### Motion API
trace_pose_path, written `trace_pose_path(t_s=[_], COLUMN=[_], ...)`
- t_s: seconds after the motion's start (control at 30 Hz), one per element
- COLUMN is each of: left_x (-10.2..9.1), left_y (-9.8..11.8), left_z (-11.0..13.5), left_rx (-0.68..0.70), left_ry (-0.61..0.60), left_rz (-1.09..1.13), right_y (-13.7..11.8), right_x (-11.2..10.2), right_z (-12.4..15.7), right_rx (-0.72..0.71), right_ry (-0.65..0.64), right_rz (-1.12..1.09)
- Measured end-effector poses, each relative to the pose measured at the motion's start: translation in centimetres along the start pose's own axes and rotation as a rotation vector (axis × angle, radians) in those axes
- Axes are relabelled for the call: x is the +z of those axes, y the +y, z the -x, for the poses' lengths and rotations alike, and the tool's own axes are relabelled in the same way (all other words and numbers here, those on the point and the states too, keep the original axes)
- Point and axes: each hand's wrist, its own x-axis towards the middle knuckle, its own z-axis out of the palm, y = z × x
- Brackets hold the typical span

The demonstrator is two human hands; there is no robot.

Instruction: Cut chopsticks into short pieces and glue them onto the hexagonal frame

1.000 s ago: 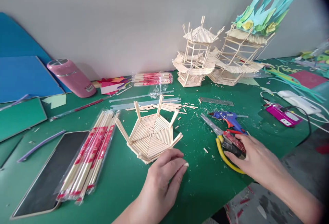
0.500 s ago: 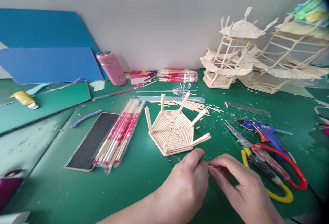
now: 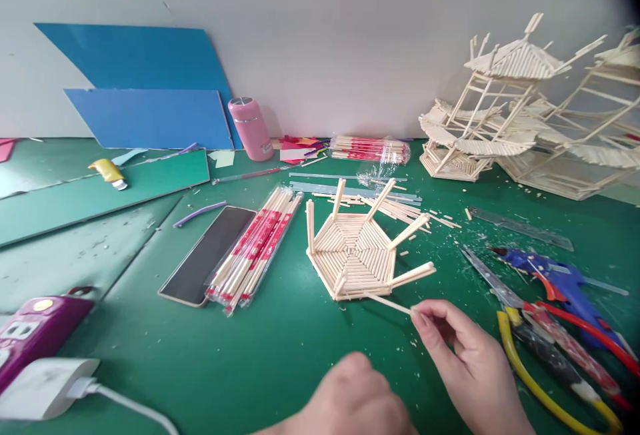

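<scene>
My right hand [image 3: 467, 362] pinches one end of a thin wooden stick [image 3: 390, 303] between thumb and fingers. The stick's other end reaches the near edge of a six-sided frame [image 3: 350, 255] built of wooden sticks, with paired sticks rising from its corners; whether it touches the frame I cannot tell. My left hand [image 3: 350, 395] is low in view, closed and a little blurred, apart from the frame. Its fingers curl out of sight, so anything inside them is hidden.
Bagged chopsticks [image 3: 255, 248] overlap a phone [image 3: 207, 255] on the left. Scissors [image 3: 540, 322] and a blue glue gun [image 3: 555, 275] lie right. Stick pavilions [image 3: 500, 102] and a pink bottle [image 3: 250, 128] stand behind. A purple power strip [image 3: 45, 328] holds a white charger [image 3: 50, 385].
My hands have come apart. The left has dropped toward the bottom edge, and the right now holds the stick out toward the frame. The view has swung left.
</scene>
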Motion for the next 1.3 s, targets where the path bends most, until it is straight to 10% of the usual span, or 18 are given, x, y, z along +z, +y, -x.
trace_pose_path(t_s=[0.07,0.3,1.3], left_x=[-1.5,-4.7,-5.5], left_y=[-0.8,-4.2,-6.2], left_z=[0.4,0.2,-2.8], left_rx=[0.024,-0.507,-0.416], left_ry=[0.275,0.216,-0.024], left_rz=[-0.15,-0.275,0.06], right_y=[-0.3,-2.0,-2.2], right_x=[0.1,0.6,1.4], right_z=[0.0,-0.2,-1.2], right_rx=[0.02,0.069,-0.022], right_ry=[0.008,-0.018,-0.01], right_rz=[-0.027,-0.13,-0.092])
